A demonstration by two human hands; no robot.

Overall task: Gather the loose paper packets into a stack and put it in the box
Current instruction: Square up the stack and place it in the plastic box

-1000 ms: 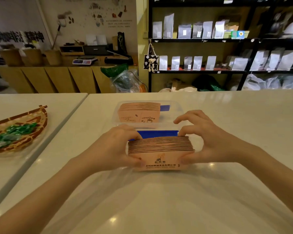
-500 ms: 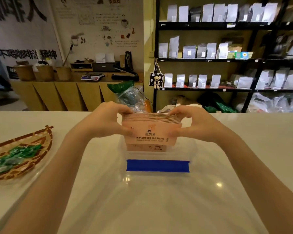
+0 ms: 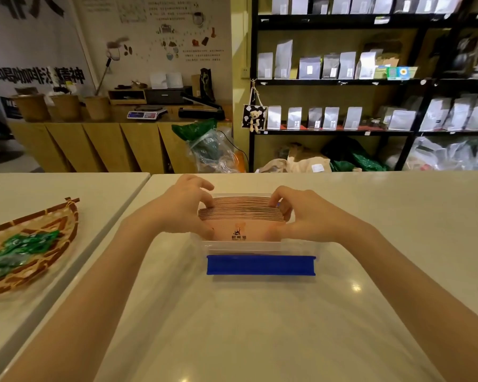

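Observation:
A thick stack of pink paper packets [image 3: 242, 221] stands on edge inside a clear plastic box [image 3: 260, 248] with a blue latch [image 3: 260, 264] on its near side. My left hand [image 3: 185, 208] grips the stack's left end and my right hand [image 3: 295, 215] grips its right end. The stack's lower part sits below the box's near rim. More packets show just behind it in the same box, partly hidden by my fingers.
A woven basket [image 3: 53, 230] holding green wrapped items lies on the adjoining table at the left, beyond a seam between the two white tabletops. Shelves of pouches and a wooden counter stand past the table's far edge.
Both hands lifted the stack from the table in front of the box, carried it over the near rim and lowered it into the box next to the packets there.

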